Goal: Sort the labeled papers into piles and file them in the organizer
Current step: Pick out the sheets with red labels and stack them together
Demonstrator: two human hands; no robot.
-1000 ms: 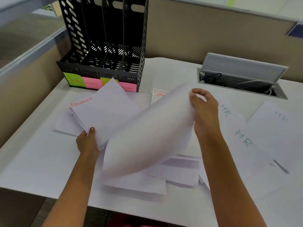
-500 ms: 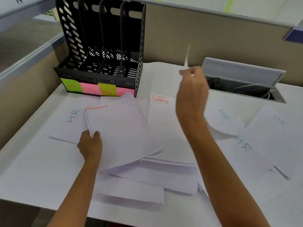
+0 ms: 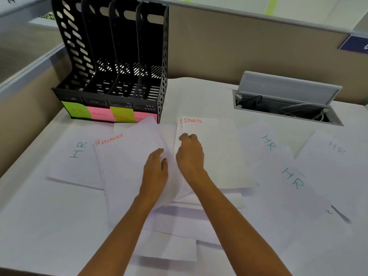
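A black four-slot organizer (image 3: 163,56) stands at the back left, with sticky labels HR (image 3: 76,111), SPORTS, FINANCE and a fourth one partly hidden. My left hand (image 3: 156,172) lies flat on the right edge of the FINANCE pile (image 3: 123,168). My right hand (image 3: 190,156) has its fingers curled on the left edge of the top SPORTS sheet (image 3: 219,152), which lies on another SPORTS sheet. One HR sheet (image 3: 75,156) lies at the far left, and more HR sheets (image 3: 282,162) lie at the right. Loose unsorted sheets (image 3: 179,236) lie under my forearms.
An open cable hatch (image 3: 286,108) with a raised grey lid sits in the desk at the back right. A dark pen-like thing (image 3: 341,215) lies on the right papers. Beige partition walls close the back and left. The desk's front edge runs along the bottom.
My right hand swung the lifted sheet up and over and laid it down as the top SPORTS sheet. My left hand slid from the FINANCE pile's lower left corner to its right edge.
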